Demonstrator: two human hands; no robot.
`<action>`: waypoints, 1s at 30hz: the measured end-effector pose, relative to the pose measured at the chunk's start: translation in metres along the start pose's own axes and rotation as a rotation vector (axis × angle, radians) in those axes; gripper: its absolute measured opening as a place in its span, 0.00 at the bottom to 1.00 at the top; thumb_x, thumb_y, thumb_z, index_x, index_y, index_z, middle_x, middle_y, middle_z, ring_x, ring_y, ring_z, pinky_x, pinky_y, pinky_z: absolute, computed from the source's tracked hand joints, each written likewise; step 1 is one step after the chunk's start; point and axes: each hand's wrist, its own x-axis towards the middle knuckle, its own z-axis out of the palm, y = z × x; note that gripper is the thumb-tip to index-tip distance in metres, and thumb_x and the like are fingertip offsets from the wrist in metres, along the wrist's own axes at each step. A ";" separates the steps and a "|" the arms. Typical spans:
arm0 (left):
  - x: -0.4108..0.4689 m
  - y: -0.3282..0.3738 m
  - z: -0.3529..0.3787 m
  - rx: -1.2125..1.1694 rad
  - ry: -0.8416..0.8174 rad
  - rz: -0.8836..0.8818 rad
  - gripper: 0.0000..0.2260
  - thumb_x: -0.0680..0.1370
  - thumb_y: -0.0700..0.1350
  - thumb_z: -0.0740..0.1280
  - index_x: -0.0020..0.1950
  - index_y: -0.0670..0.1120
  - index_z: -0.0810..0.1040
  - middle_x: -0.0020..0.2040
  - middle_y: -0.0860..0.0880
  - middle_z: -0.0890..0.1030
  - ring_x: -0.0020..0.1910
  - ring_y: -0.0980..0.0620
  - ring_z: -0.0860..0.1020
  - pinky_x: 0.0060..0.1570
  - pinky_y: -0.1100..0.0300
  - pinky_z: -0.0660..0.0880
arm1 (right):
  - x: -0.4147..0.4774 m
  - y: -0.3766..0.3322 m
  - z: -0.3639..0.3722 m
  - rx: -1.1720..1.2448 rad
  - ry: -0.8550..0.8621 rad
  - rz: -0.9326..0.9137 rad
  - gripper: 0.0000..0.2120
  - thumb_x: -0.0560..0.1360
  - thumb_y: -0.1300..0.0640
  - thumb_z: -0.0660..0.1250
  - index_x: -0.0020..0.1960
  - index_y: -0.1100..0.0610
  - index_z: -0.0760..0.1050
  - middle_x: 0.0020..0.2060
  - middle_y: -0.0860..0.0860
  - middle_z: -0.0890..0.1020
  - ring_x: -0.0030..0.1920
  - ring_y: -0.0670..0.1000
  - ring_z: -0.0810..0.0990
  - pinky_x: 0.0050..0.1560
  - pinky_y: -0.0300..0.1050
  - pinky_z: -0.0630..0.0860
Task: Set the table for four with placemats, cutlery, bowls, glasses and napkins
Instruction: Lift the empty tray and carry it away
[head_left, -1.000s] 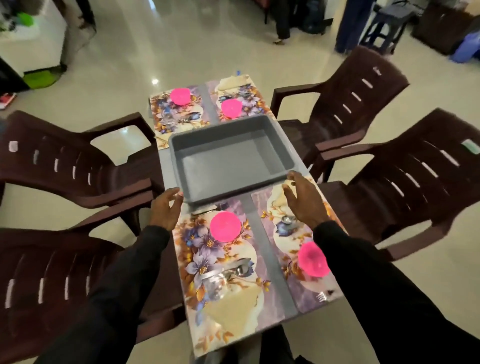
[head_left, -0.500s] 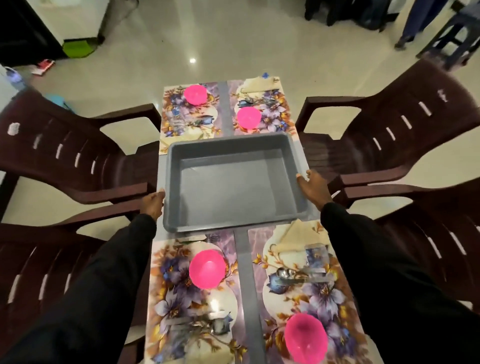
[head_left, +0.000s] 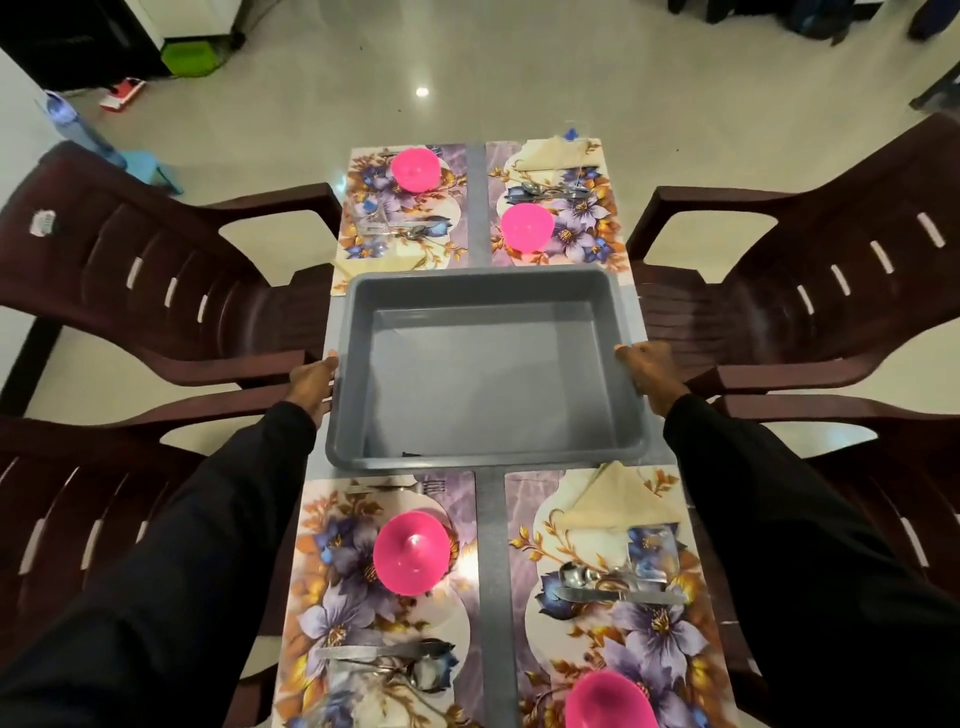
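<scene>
A grey plastic tub (head_left: 621, 322), empty inside, sits in the middle of the narrow table. My left hand (head_left: 311, 382) grips its left rim and my right hand (head_left: 647, 371) grips its right rim. Around it lie floral placemats, one near left (head_left: 337, 613) and one near right (head_left: 654, 639), two more at the far end. Each carries a pink bowl, such as the near left bowl (head_left: 411, 552) and far right bowl (head_left: 526, 227), plus cutlery (head_left: 613, 584). A folded cream napkin (head_left: 615, 501) and a clear glass (head_left: 649, 551) lie on the near right mat.
Dark brown plastic chairs flank the table, two on the left (head_left: 156, 280) and two on the right (head_left: 831, 270). Beyond the far end is pale tiled floor, with a green box (head_left: 189, 57) and a water bottle (head_left: 72, 119) at the upper left.
My view has shifted forward over the table. Both hands moved from the tub's near corners up along its sides and now hold the left and right rims.
</scene>
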 end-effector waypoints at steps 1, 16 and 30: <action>-0.001 -0.001 -0.001 -0.001 0.005 -0.002 0.11 0.83 0.50 0.65 0.57 0.43 0.79 0.54 0.47 0.83 0.53 0.47 0.81 0.57 0.50 0.76 | -0.001 -0.002 -0.001 -0.001 0.000 0.001 0.18 0.76 0.59 0.67 0.30 0.57 0.65 0.28 0.54 0.65 0.30 0.52 0.66 0.29 0.43 0.61; -0.142 -0.008 -0.129 -0.274 0.212 0.100 0.09 0.84 0.49 0.65 0.48 0.46 0.78 0.47 0.49 0.81 0.44 0.50 0.78 0.37 0.59 0.74 | -0.101 -0.092 0.043 0.000 -0.080 -0.220 0.15 0.69 0.50 0.68 0.36 0.63 0.75 0.33 0.58 0.77 0.36 0.55 0.76 0.38 0.48 0.70; -0.432 -0.209 -0.351 -0.543 0.666 0.137 0.11 0.82 0.50 0.67 0.52 0.42 0.79 0.51 0.45 0.80 0.50 0.44 0.78 0.56 0.50 0.75 | -0.349 -0.152 0.178 -0.142 -0.486 -0.553 0.13 0.74 0.54 0.70 0.35 0.60 0.76 0.33 0.55 0.78 0.34 0.54 0.75 0.36 0.45 0.69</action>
